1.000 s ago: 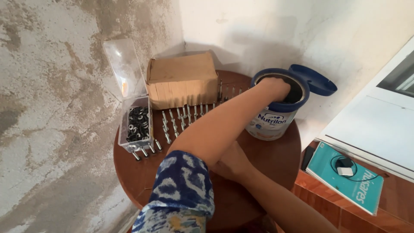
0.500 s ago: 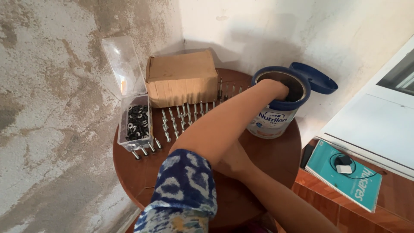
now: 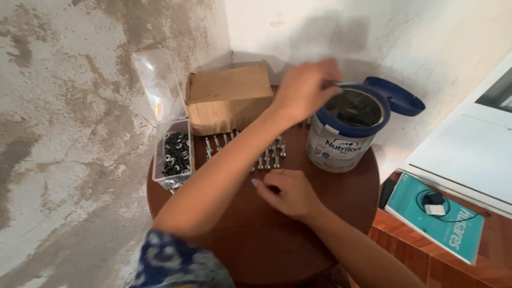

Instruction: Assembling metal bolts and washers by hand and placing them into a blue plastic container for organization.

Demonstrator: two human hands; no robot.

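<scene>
Bolt held above the open tin

A metal bolt point(image 3: 341, 84) is pinched in the left hand point(image 3: 305, 88) just over the blue-rimmed tin point(image 3: 346, 130) on the round desk point(image 3: 256, 240). The right hand point(image 3: 288, 193) is rested loosely curled near rows of upright bolts point(image 3: 266, 157).

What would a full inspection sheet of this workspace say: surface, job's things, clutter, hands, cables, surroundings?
Surface: round brown table.
Job's things: blue-rimmed tin with its lid hinged open; bolts standing in rows.
Clutter: cardboard box; clear case of black washers, lid up.
Hands: left hand pinches a metal piece over the tin; right hand rests curled on the table.
Cables: adapter with black cable on a teal book.
Surroundings: rough plaster wall.
</scene>
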